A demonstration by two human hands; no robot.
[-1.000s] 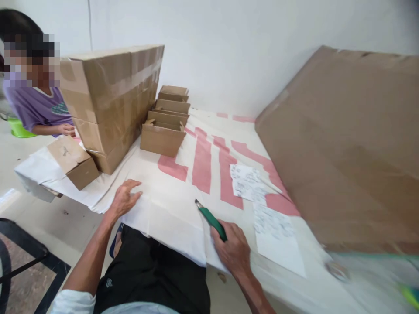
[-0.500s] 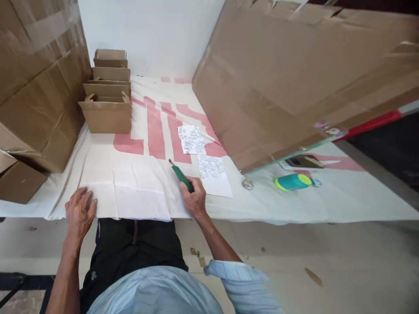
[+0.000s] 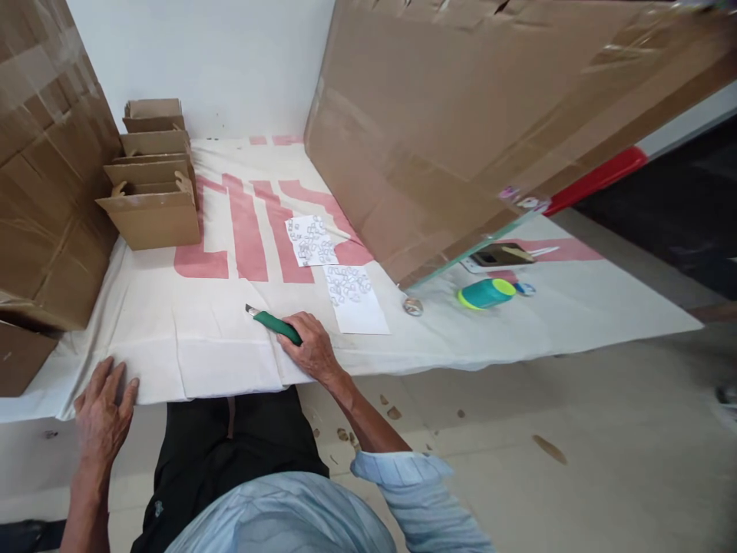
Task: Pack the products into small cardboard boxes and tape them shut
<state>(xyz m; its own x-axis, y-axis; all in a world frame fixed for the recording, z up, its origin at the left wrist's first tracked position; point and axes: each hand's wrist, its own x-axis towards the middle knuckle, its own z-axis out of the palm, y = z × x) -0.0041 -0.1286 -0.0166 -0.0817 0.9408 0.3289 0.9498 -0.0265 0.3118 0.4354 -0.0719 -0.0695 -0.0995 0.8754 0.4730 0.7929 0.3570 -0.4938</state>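
A green utility knife (image 3: 274, 324) is gripped in my right hand (image 3: 311, 347), its blade end pointing left over the white cloth. My left hand (image 3: 106, 407) rests on the front edge of the cloth-covered table (image 3: 224, 349), fingers apart and holding nothing. Just beyond my right hand lie two paper sheets, a lower one (image 3: 361, 307) and an upper one (image 3: 311, 240), both with small printed or drawn shapes. Small open cardboard boxes (image 3: 158, 223) stand in a row at the back left.
Large cardboard boxes flank the table, one at left (image 3: 51, 192) and one at right (image 3: 426, 146). Near the right box are a tape roll (image 3: 413, 306), a teal and yellow cylinder (image 3: 487, 293) and a phone (image 3: 498, 257). Cardboard scraps (image 3: 394, 412) lie on the floor.
My right hand has moved left and turned the utility knife so it points more to the left. The head view has shifted right; my left hand stays at the table edge.
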